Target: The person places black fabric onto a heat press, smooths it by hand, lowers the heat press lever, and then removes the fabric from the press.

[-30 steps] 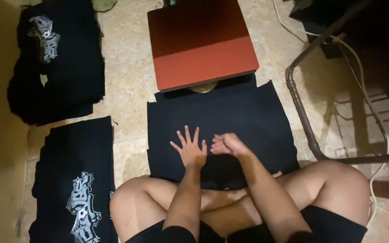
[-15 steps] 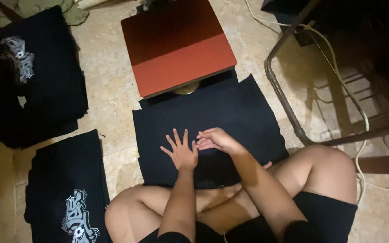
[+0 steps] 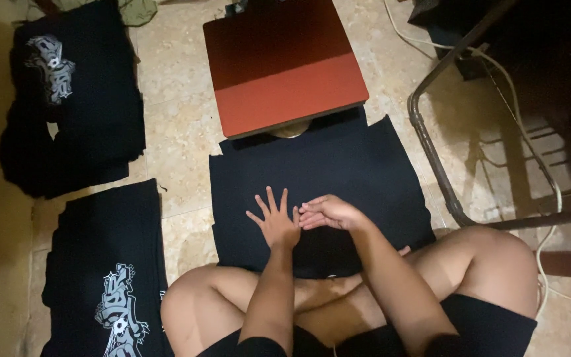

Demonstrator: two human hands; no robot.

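On the floor before the crossed legs lies a black cloth point(image 3: 338, 178) — the left hand point(image 3: 275, 221) flat on it, fingers spread wide, the right hand point(image 3: 328, 213) beside, fingers curled, holding nothing — below a red board point(image 3: 285, 66).

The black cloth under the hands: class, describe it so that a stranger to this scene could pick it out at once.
Start at the red board on the tiled floor. The black cloth lies flat just below it, reaching to the seated person's crossed legs, with the left hand and right hand on it. Unlike the black piles at the left, it shows no white print.
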